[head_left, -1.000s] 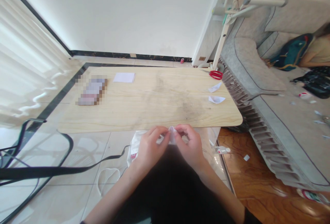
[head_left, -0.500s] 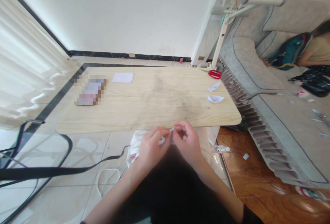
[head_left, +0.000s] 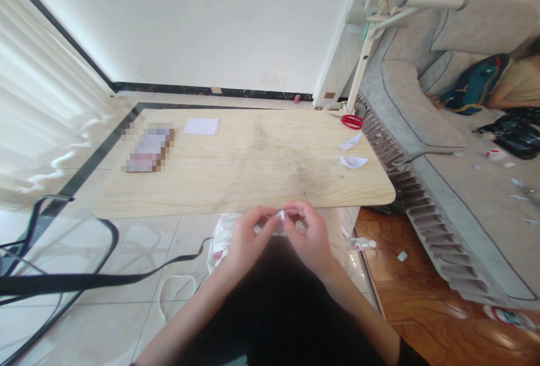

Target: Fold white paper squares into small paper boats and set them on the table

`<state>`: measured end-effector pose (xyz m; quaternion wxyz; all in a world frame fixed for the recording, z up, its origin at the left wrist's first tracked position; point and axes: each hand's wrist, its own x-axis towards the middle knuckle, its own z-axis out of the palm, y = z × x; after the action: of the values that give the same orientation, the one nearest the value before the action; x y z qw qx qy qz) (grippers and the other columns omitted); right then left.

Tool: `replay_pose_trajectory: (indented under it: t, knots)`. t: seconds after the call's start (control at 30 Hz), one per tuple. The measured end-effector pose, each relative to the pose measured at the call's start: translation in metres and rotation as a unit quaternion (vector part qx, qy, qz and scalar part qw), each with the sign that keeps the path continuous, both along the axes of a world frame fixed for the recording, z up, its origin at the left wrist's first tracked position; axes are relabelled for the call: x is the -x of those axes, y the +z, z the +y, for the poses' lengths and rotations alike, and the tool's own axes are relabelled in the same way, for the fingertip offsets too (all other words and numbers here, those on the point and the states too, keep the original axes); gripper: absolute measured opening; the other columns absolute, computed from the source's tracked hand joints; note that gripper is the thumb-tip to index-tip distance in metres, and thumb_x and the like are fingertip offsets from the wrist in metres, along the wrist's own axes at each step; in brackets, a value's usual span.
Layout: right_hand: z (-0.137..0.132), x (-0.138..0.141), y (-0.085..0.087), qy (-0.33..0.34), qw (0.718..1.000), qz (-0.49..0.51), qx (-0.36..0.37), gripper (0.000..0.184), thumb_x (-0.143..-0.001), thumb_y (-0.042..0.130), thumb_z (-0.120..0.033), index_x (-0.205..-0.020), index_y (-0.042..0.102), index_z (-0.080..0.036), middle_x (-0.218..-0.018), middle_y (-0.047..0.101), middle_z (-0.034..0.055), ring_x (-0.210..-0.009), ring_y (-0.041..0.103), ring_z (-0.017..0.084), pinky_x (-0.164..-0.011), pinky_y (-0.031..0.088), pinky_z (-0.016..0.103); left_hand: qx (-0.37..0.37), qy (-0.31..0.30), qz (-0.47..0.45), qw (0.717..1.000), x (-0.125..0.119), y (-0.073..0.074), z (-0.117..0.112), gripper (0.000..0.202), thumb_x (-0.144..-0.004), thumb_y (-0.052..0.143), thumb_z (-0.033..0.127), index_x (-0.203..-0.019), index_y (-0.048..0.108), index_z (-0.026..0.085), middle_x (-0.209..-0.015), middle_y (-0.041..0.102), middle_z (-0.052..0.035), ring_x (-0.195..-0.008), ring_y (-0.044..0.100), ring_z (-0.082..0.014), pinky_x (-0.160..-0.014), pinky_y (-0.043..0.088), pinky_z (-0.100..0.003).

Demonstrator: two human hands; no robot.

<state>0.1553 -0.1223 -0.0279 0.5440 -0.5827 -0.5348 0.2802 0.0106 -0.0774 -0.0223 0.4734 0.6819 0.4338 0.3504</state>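
My left hand (head_left: 248, 239) and my right hand (head_left: 307, 234) meet just below the near edge of the wooden table (head_left: 244, 186). Both pinch a small white piece of paper (head_left: 280, 216) between their fingertips, and the fingers hide most of it. Under my hands a white plastic bag (head_left: 219, 236) with a red mark lies on the floor. Two folded white paper shapes (head_left: 352, 161) rest at the table's right side, with red scissors (head_left: 352, 121) beyond them at the far right corner.
A white paper sheet (head_left: 202, 126) and a blurred flat object (head_left: 147, 148) lie at the table's far left. Black straps (head_left: 84, 279) and a cord cross the tiled floor at left. A grey sofa (head_left: 422, 130) stands at right, where another person sits with a teal backpack (head_left: 475, 85).
My fingertips have shifted slightly around the small paper, pressing it closer together. Nothing on the table has moved.
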Motion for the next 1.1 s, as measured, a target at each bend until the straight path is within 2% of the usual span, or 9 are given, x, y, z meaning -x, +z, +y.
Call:
replay_pose_trajectory:
  t: [0.13, 0.23, 0.33, 0.5, 0.73, 0.93, 1.03, 1.1]
  knots:
    - [-0.002, -0.002, 0.003, 0.011, 1.000, -0.017, -0.014, 0.020, -0.087, 0.058, -0.018, -0.106, 0.060, -0.024, -0.086, 0.071, 0.0028, -0.079, 0.066, 0.019, -0.074, 0.054, 0.033, -0.038, -0.008, -0.002, 0.999, 0.003, -0.002, 0.001, 0.015, -0.091, 0.060, 0.028, -0.091, 0.071, 0.018, -0.085, 0.074, -0.0047, -0.076, 0.068, -0.0177, -0.070, 0.055, -0.030]
    - [-0.002, -0.005, 0.008, 0.015, 0.998, -0.048, -0.040, 0.024, -0.085, 0.058, -0.017, -0.108, 0.063, -0.023, -0.093, 0.068, 0.0041, -0.080, 0.064, 0.019, -0.076, 0.054, 0.035, -0.132, -0.008, 0.006, 0.991, 0.004, -0.002, 0.000, 0.010, -0.090, 0.060, 0.022, -0.090, 0.069, 0.018, -0.082, 0.073, -0.0034, -0.071, 0.066, -0.0150, -0.068, 0.054, -0.028]
    - [-0.001, -0.007, 0.012, 0.034, 0.995, -0.071, -0.059, 0.022, -0.082, 0.062, -0.016, -0.103, 0.065, -0.023, -0.093, 0.066, 0.0038, -0.077, 0.062, 0.018, -0.074, 0.053, 0.035, -0.212, -0.002, 0.002, 0.977, 0.004, 0.000, -0.001, 0.008, -0.088, 0.060, 0.016, -0.088, 0.067, 0.019, -0.080, 0.072, -0.0025, -0.071, 0.066, -0.0141, -0.068, 0.054, -0.026]
    - [-0.001, -0.007, 0.013, 0.047, 0.993, -0.077, -0.076, 0.022, -0.081, 0.061, -0.012, -0.099, 0.066, -0.024, -0.089, 0.066, 0.0027, -0.076, 0.062, 0.018, -0.071, 0.054, 0.033, -0.265, -0.001, 0.002, 0.964, 0.004, 0.002, -0.002, 0.009, -0.088, 0.059, 0.014, -0.090, 0.066, 0.019, -0.085, 0.073, -0.0040, -0.077, 0.068, -0.0152, -0.071, 0.056, -0.027]
    - [-0.002, -0.007, 0.011, 0.046, 0.990, -0.086, -0.100, 0.026, -0.082, 0.063, -0.012, -0.103, 0.065, -0.026, -0.093, 0.067, 0.0032, -0.077, 0.064, 0.018, -0.071, 0.055, 0.034, -0.284, 0.000, -0.013, 0.959, 0.005, 0.001, -0.002, 0.009, -0.088, 0.061, 0.014, -0.092, 0.066, 0.020, -0.091, 0.072, -0.0048, -0.085, 0.069, -0.0169, -0.076, 0.056, -0.030]
    - [-0.002, -0.008, 0.012, 0.047, 0.987, -0.094, -0.121, 0.025, -0.083, 0.062, -0.009, -0.099, 0.067, -0.027, -0.092, 0.067, 0.0033, -0.079, 0.065, 0.019, -0.070, 0.056, 0.033, -0.275, -0.016, -0.029, 0.961, 0.005, 0.001, -0.001, 0.013, -0.088, 0.060, 0.011, -0.095, 0.065, 0.021, -0.093, 0.071, -0.0050, -0.088, 0.067, -0.0170, -0.079, 0.055, -0.031]
    - [-0.003, -0.008, 0.013, 0.040, 0.985, -0.103, -0.133, 0.024, -0.083, 0.062, -0.008, -0.097, 0.067, -0.026, -0.091, 0.067, 0.0033, -0.082, 0.066, 0.019, -0.072, 0.056, 0.034, -0.247, -0.011, -0.023, 0.969, 0.005, -0.001, -0.002, 0.013, -0.087, 0.061, 0.012, -0.096, 0.064, 0.020, -0.094, 0.070, -0.0048, -0.087, 0.066, -0.0168, -0.079, 0.054, -0.030]
    - [-0.003, -0.009, 0.013, 0.032, 0.983, -0.113, -0.140, 0.024, -0.083, 0.063, -0.008, -0.096, 0.068, -0.027, -0.090, 0.067, 0.0031, -0.082, 0.066, 0.020, -0.073, 0.056, 0.035, -0.192, 0.013, -0.027, 0.981, 0.006, 0.000, -0.002, 0.016, -0.085, 0.062, 0.015, -0.100, 0.063, 0.019, -0.093, 0.069, -0.0044, -0.083, 0.065, -0.0164, -0.077, 0.053, -0.030]
